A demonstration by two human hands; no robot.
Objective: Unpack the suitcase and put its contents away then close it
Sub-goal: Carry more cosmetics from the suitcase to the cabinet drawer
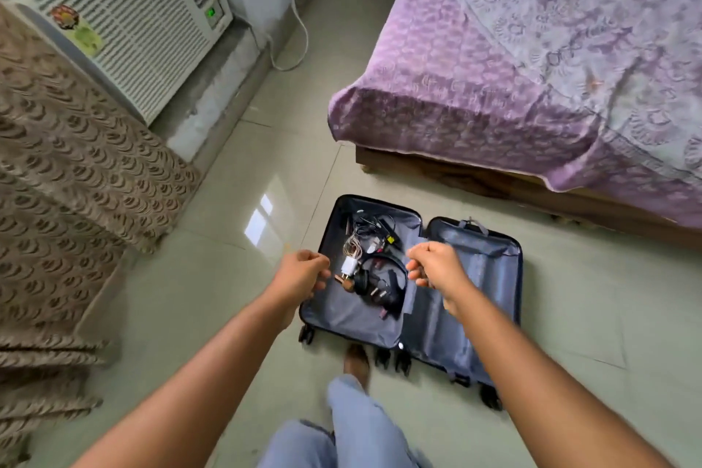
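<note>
A dark blue suitcase (490, 277) lies open flat on the tiled floor. Its left half holds black headphones (383, 285), a white charger plug (349, 265), a tangle of cables (366, 236) and a small brown item. The right half is covered by a zipped liner. My left hand (302, 272) hovers above the left rim, fingers curled with nothing in them. Above the middle hinge my right hand (433, 264) is curled the same way, holding nothing that I can see.
A bed (532, 61) with a purple patterned cover stands at the right, close behind the suitcase. A window air conditioner (133, 11) and a brown curtain (68, 179) fill the left. My foot (355, 359) stands just in front of the suitcase wheels.
</note>
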